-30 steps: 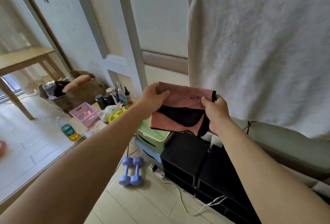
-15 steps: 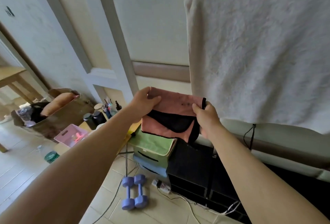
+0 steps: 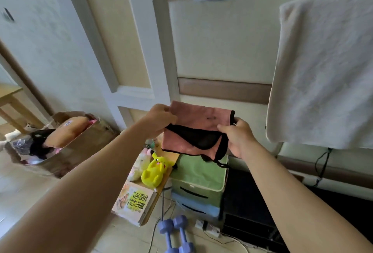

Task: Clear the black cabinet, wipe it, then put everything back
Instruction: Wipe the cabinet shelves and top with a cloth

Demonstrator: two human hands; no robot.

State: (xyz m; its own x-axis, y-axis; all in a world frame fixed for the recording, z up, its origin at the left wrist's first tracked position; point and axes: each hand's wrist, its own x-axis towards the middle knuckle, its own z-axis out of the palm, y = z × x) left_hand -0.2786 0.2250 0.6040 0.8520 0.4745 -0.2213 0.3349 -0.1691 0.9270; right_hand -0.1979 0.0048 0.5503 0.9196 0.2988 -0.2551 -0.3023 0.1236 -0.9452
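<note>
The fingers of the left hand are curled and pinch the top left corner of a pink cloth with a black edge. The fingers of the right hand pinch its right side. The cloth hangs folded between both hands, up in the air.

Lower down, to the right, the black cabinet sits on the floor. Just beside it, a green box stands on a blue box. A yellow toy and a book lie on a low counter. Two purple dumbbells lie on the floor. A big white towel hangs on the right.
</note>
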